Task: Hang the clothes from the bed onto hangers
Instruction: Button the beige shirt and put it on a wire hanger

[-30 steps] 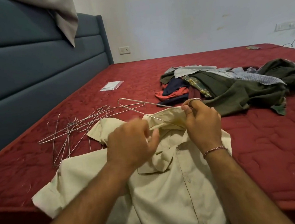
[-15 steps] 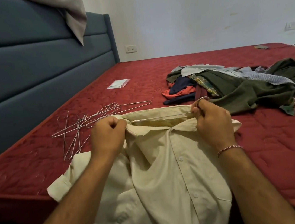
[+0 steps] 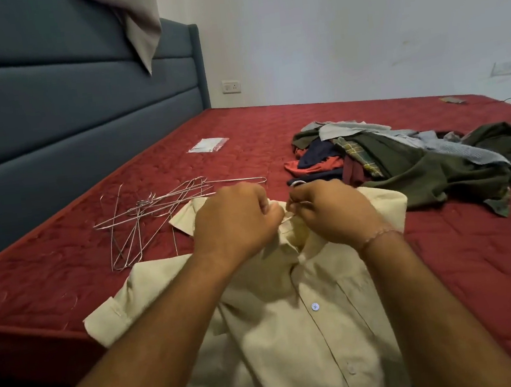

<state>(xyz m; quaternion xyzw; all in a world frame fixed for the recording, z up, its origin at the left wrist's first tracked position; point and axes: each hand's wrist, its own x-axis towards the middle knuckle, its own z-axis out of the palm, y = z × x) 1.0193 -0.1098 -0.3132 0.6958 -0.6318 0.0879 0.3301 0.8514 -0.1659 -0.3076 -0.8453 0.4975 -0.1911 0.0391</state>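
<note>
A cream button-up shirt (image 3: 295, 332) lies front-up on the near edge of the red bed (image 3: 463, 265), hanging over the edge toward me. My left hand (image 3: 235, 221) grips the shirt's collar at the neck. My right hand (image 3: 329, 210) is right beside it and pinches the thin wire of a metal hanger (image 3: 297, 183), whose hook pokes out above my knuckles. The rest of that hanger is hidden inside the shirt. A loose heap of wire hangers (image 3: 154, 211) lies on the bed to the left.
A pile of mixed clothes (image 3: 409, 156), mostly dark green, red and blue, sits on the bed behind my right hand. A small clear plastic packet (image 3: 209, 144) lies farther back. The padded blue headboard (image 3: 64, 119) runs along the left, with a beige cloth (image 3: 139, 22) draped over it.
My hands have come together at the middle of the collar; half a second ago they held its two ends apart. The hanger wire has gone inside the shirt, only its hook showing.
</note>
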